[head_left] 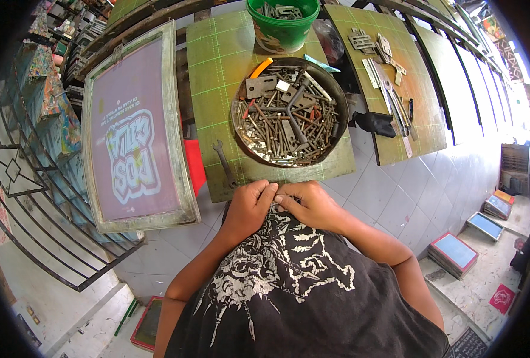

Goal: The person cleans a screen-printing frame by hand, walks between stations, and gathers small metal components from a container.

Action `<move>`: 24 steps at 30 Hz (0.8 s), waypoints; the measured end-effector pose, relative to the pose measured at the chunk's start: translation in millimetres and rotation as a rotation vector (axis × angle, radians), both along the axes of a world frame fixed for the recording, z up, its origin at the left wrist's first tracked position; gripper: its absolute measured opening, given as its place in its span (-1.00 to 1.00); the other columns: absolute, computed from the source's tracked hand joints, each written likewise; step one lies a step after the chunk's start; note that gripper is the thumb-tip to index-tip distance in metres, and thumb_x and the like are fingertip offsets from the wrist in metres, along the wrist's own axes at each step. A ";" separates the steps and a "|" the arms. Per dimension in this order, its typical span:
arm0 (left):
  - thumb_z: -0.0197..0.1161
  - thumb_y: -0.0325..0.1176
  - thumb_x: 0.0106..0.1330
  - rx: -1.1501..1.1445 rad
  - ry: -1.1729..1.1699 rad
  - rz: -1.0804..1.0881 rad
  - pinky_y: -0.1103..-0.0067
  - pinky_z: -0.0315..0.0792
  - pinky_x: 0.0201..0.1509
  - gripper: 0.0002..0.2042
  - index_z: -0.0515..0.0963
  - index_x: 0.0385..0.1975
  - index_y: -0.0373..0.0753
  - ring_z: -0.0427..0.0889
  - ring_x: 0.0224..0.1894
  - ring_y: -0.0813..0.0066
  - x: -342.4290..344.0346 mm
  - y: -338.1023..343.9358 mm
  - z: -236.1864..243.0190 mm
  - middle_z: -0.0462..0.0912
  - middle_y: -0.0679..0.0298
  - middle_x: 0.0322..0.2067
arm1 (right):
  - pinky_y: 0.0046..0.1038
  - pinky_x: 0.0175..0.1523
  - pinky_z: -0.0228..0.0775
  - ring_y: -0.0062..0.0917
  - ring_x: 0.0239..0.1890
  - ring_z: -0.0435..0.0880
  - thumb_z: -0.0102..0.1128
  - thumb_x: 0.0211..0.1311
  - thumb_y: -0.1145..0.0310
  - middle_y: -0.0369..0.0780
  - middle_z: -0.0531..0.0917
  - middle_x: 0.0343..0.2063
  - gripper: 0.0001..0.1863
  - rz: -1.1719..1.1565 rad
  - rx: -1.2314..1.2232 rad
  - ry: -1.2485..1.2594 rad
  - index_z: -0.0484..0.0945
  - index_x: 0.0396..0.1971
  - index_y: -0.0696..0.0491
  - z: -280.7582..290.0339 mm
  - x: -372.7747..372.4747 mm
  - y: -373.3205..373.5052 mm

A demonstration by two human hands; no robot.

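Observation:
My left hand (248,206) and my right hand (308,201) meet in front of my shirt, at the near edge of the green board (208,119). Both are closed, thumbs and fingers pinched together almost touching. Whatever is between the fingertips is too small and hidden to name. Just beyond them sits a round metal pan (239,128) heaped with bolts, screws, metal plates and a dark branched wrench (290,109). An orange-handled tool (261,67) leans on its rim. Close to my left hand lies an open-ended wrench (224,162).
Behind the pan stands a green bucket (283,36) with metal parts inside. To the left is a printing screen (92,179) in a worn frame. On the right board (420,113) lie metal hinges (362,40), long metal tools (390,98) and a black cloth (375,123).

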State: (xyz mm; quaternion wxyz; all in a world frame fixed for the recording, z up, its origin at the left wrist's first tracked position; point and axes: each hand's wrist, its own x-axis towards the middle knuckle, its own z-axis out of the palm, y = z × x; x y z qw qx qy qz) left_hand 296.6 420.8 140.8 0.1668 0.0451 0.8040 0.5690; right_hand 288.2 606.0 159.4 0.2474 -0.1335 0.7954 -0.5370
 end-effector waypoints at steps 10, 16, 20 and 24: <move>0.06 -0.31 0.42 0.087 -0.074 0.148 0.50 0.24 -0.55 -0.67 0.35 -0.60 -0.35 0.23 -0.67 0.58 -7.0 6.1 4.7 0.35 0.17 -0.72 | -0.33 -0.27 0.43 -0.32 -0.42 0.62 0.25 0.09 0.42 -0.14 0.65 -0.47 -0.88 -0.163 -0.038 0.090 0.61 -0.37 0.12 0.1 -14.4 5.7; 0.02 -0.28 0.47 0.613 -0.291 0.286 0.73 0.19 -0.61 -0.78 0.38 -0.45 -0.20 0.29 -0.70 0.71 -8.2 -2.8 -17.7 0.42 0.38 -0.67 | -0.29 -0.08 0.42 -0.29 -0.20 0.57 0.27 0.00 0.41 -0.21 0.63 -0.36 -0.88 -0.137 0.468 0.646 0.62 -0.41 0.07 -18.3 -55.6 40.3; 0.04 -0.32 0.46 0.626 -0.315 0.325 0.75 0.23 -0.57 -0.83 0.38 -0.39 -0.22 0.34 -0.66 0.69 -7.2 -5.3 -22.9 0.46 0.34 -0.63 | -0.34 0.02 0.36 -0.37 -0.09 0.53 0.31 -0.08 0.36 -0.28 0.62 -0.29 -0.84 0.022 0.543 0.848 0.62 -0.43 0.02 -32.8 -75.9 38.0; 0.04 -0.38 0.44 0.661 -0.308 0.353 0.75 0.24 -0.54 -0.88 0.39 -0.36 -0.23 0.39 -0.62 0.68 -9.2 -6.0 -20.3 0.51 0.32 -0.57 | -0.37 -0.01 0.33 -0.44 -0.12 0.52 0.42 -0.22 0.30 -0.32 0.59 -0.35 -0.77 0.376 0.697 0.860 0.59 -0.50 -0.02 -47.2 -97.1 18.8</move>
